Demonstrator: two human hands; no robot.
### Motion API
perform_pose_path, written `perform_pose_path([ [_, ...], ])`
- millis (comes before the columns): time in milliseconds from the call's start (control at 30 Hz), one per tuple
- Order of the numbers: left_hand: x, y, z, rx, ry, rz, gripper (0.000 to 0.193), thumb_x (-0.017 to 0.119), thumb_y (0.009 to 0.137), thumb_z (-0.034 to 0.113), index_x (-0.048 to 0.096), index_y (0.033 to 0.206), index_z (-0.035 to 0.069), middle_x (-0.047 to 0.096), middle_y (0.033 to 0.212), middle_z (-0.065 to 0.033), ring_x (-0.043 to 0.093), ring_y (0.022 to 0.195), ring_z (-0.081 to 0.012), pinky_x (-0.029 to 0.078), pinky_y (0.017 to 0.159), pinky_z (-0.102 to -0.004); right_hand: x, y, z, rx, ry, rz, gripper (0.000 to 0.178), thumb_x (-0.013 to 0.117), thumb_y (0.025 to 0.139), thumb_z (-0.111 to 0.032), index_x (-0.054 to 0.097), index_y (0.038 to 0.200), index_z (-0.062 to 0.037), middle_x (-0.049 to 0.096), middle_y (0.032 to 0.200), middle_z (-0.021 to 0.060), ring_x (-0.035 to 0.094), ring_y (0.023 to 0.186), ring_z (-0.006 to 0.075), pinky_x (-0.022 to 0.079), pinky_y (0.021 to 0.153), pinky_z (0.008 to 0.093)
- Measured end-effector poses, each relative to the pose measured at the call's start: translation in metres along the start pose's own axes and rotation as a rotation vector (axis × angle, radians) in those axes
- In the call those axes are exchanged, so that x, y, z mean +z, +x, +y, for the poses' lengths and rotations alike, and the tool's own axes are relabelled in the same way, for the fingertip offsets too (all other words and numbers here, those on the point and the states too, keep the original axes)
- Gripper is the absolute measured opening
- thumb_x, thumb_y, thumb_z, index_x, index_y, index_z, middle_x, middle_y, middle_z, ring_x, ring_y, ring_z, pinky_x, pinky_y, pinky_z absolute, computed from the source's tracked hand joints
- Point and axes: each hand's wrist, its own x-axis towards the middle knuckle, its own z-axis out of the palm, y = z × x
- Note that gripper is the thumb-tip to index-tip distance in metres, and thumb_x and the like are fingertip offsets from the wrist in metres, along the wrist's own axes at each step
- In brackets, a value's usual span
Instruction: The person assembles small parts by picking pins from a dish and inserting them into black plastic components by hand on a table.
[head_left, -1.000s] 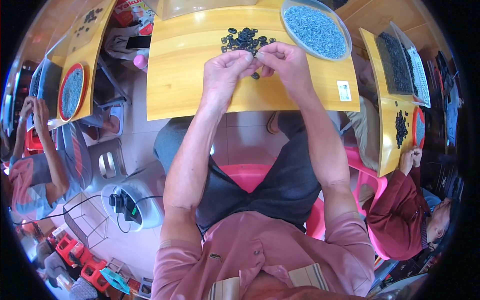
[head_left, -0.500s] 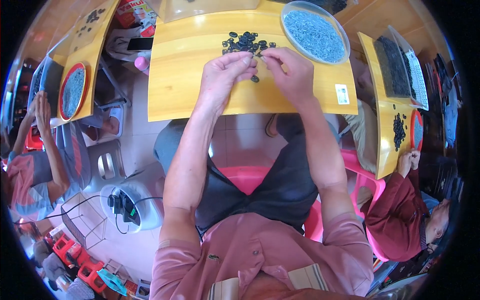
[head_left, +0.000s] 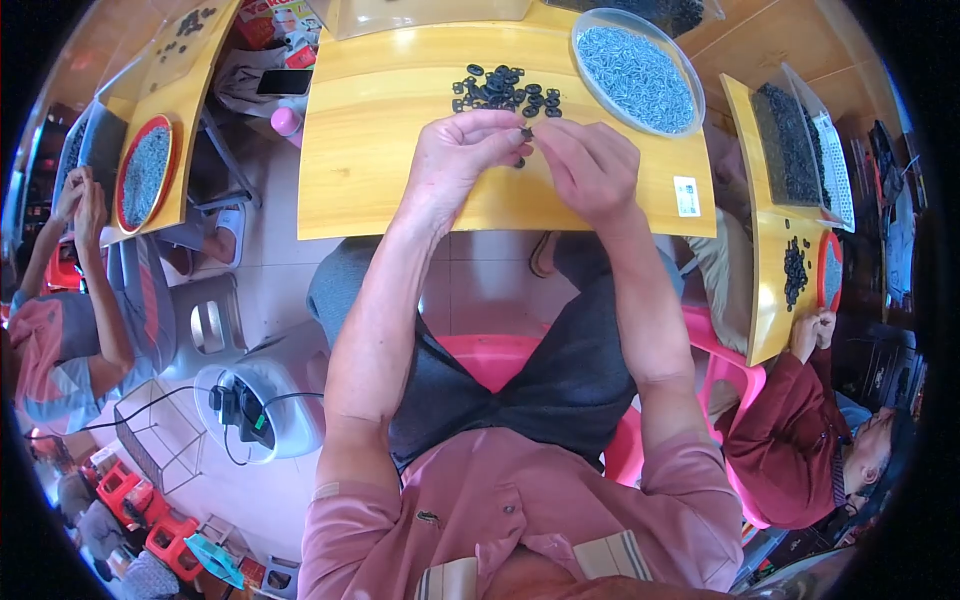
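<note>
Above the yellow wooden table [head_left: 380,150], my left hand [head_left: 460,150] pinches a small black plastic piece [head_left: 527,133] between thumb and fingertips. My right hand [head_left: 595,168] is closed in a pinch right beside that piece; its fingertips hide whatever they grip. Just beyond both hands lies a loose pile of small black oval pieces [head_left: 497,88]. Another black piece [head_left: 519,163] shows partly below the left fingertips. Toward the far right of the table stands a round clear tub [head_left: 698,85] full of small silvery metal pins [head_left: 635,75].
A white label [head_left: 686,197] is stuck near the table's right edge. Clear plastic bins [head_left: 430,14] stand at the back. People work at side tables on the left [head_left: 90,330] and right [head_left: 790,440]. A grey stool [head_left: 260,410] with a power strip stands at lower left.
Both hands have shifted slightly right and nearer to me. The right hand has turned, with its fingers curled more tightly. The pile shows more fully now.
</note>
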Motion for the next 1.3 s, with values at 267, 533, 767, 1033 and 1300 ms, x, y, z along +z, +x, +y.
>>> perform_pose_path([
  [267, -0.001, 0.001, -0.001, 0.029, 0.053, 0.021, 0.019, 0.071, 0.088, 0.006, 0.068, 0.103, -0.003, 0.073, 0.091, -0.0114, 0.07, 0.081, -0.0162, 0.055, 0.075, -0.0265, 0.003, 0.001, -0.011, 0.216, 0.116, -0.027, 0.016, 0.071, 0.081, -0.003, 0.068, 0.097, -0.0016, 0.069, 0.08, 0.009, 0.067, 0.066, 0.0185, 0.052, 0.058, 0.029],
  [533, 0.0, 0.003, -0.002, 0.018, 0.11, 0.045, 0.019, 0.072, 0.088, 0.008, 0.068, 0.104, -0.002, 0.073, 0.092, -0.0111, 0.069, 0.081, -0.0159, 0.055, 0.076, -0.0268, 0.005, 0.002, -0.003, 1.107, 0.96, -0.076, 0.014, 0.069, 0.087, -0.007, 0.068, 0.096, 0.0035, 0.069, 0.079, 0.0061, 0.062, 0.064, 0.0091, 0.051, 0.061, 0.0236],
  [767, -0.001, 0.004, -0.005, 0.02, 0.133, 0.056, 0.02, 0.072, 0.088, 0.009, 0.068, 0.103, -0.003, 0.072, 0.09, -0.0114, 0.069, 0.08, -0.0157, 0.055, 0.075, -0.0263, 0.001, 0.002, 0.0, 1.173, 1.001, -0.152, 0.021, 0.066, 0.089, -0.015, 0.067, 0.099, 0.0039, 0.068, 0.081, 0.0083, 0.062, 0.069, 0.0124, 0.05, 0.066, 0.0257],
  [1033, 0.003, 0.004, -0.005, -0.003, 0.159, 0.088, 0.022, 0.073, 0.086, 0.011, 0.068, 0.102, -0.004, 0.072, 0.088, -0.011, 0.069, 0.079, -0.015, 0.055, 0.076, -0.0265, 0.002, 0.0, 0.002, 1.304, 1.067, -0.186, 0.021, 0.066, 0.088, -0.018, 0.068, 0.096, 0.0014, 0.066, 0.077, 0.0058, 0.059, 0.066, 0.0116, 0.048, 0.063, 0.0252],
  [1300, -0.001, 0.005, -0.01, 0.004, 0.159, 0.094, 0.016, 0.069, 0.09, 0.01, 0.069, 0.101, -0.001, 0.072, 0.091, -0.0114, 0.07, 0.08, -0.0162, 0.055, 0.074, -0.0258, 0.004, -0.001, 0.003, 1.354, 1.15, -0.159, 0.017, 0.068, 0.086, -0.019, 0.07, 0.089, -0.0017, 0.069, 0.074, 0.0052, 0.059, 0.061, 0.0098, 0.046, 0.06, 0.0237],
])
